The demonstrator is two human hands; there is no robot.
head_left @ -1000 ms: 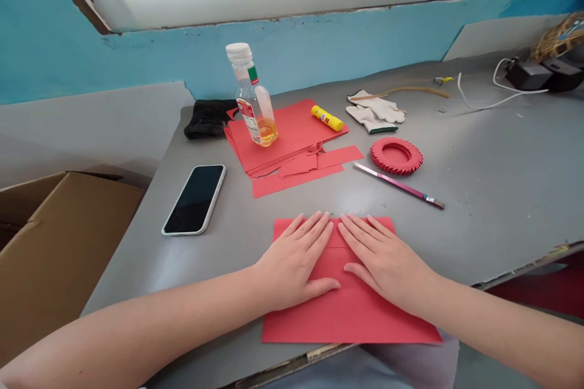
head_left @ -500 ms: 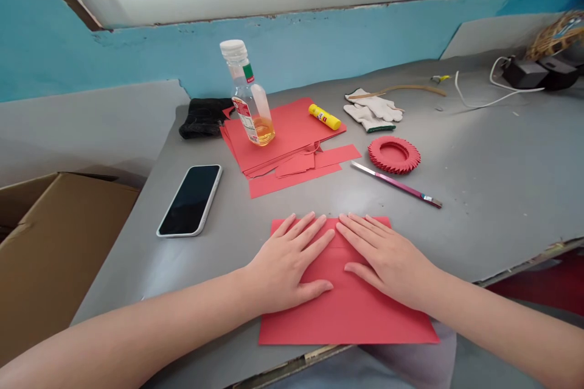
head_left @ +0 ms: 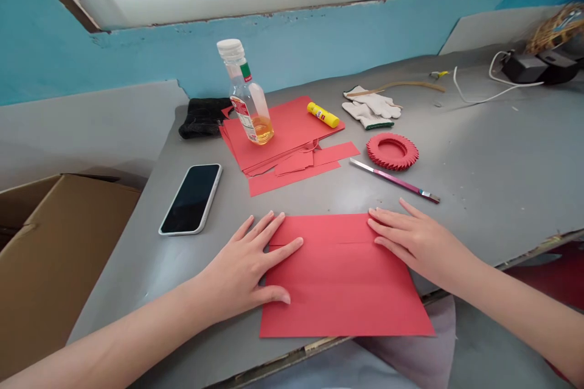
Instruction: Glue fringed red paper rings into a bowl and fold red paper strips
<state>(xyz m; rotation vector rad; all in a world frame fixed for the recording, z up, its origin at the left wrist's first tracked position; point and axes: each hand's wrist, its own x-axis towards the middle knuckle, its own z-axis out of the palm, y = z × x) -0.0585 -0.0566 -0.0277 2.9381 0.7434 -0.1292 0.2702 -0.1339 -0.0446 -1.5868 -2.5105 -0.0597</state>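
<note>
A red paper sheet (head_left: 347, 292) lies at the table's front edge, its near side reaching past the edge. A crease or fold line runs across its upper part. My left hand (head_left: 249, 270) rests on the sheet's left side, fingers spread. On the upper right corner lies my right hand (head_left: 417, 240), its fingers stretched out and slightly apart. Beyond the sheet are a purple-handled cutter (head_left: 395, 180) and a red pleated paper ring (head_left: 392, 152). Red strips (head_left: 296, 177) lie in front of a stack of red paper (head_left: 292, 112), which bears a yellow glue stick (head_left: 323, 115).
A glass bottle (head_left: 249, 97) stands on the stack. A phone (head_left: 191, 199) lies at the left, beside a cardboard box (head_left: 68, 261). White gloves (head_left: 371, 108), a black cloth (head_left: 205, 117) and a white cable (head_left: 483, 100) are farther back on the grey table (head_left: 493, 164).
My hands have moved apart, the left one toward the sheet's left edge and the right one toward its upper right corner. More of the sheet's middle shows.
</note>
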